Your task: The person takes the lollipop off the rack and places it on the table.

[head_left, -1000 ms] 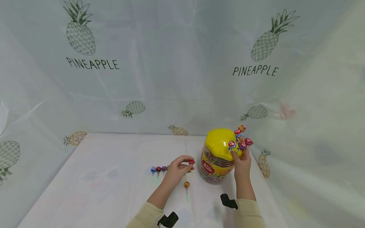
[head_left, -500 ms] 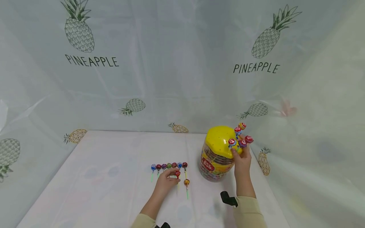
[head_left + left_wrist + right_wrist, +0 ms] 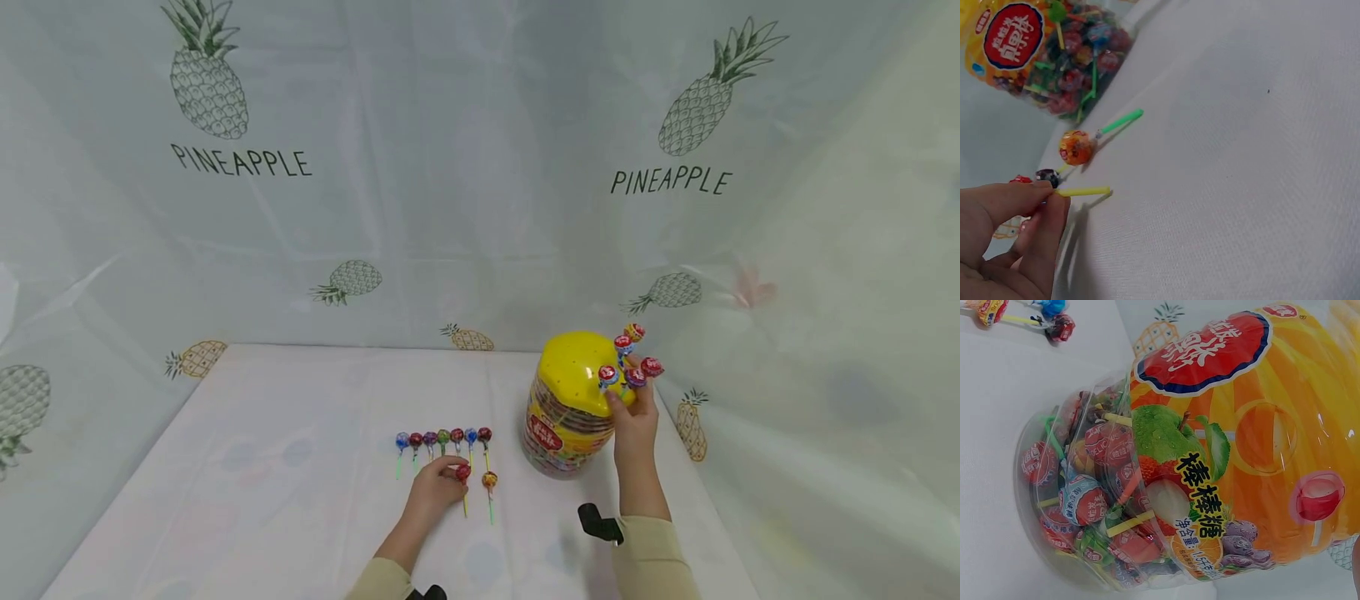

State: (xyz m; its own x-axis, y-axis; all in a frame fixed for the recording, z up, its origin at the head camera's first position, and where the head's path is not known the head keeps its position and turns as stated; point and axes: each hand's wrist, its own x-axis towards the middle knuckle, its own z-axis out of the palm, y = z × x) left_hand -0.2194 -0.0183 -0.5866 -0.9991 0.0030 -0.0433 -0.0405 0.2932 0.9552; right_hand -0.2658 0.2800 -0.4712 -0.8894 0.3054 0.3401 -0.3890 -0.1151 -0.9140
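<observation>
Two grips — left (image 3: 433, 493) pinching red lollipop (image 3: 463, 473) | right (image 3: 634, 421) clutching, seemingly, five lollipops (image 3: 630, 360)

Count, head view:
- Lollipop row (image 3: 442, 437) lying on the table (image 3: 285, 467): 6.
- Separate orange lollipop (image 3: 489, 480) just in front of the row: 1.
- Red lollipop (image 3: 463, 473) pinched in the left hand (image 3: 435, 492): 1.
- Lollipop bunch (image 3: 630, 360) in the right hand (image 3: 633, 421): 5.
- Lollipop jar (image 3: 572, 404) with yellow lid: 1; contents too many to count.
</observation>
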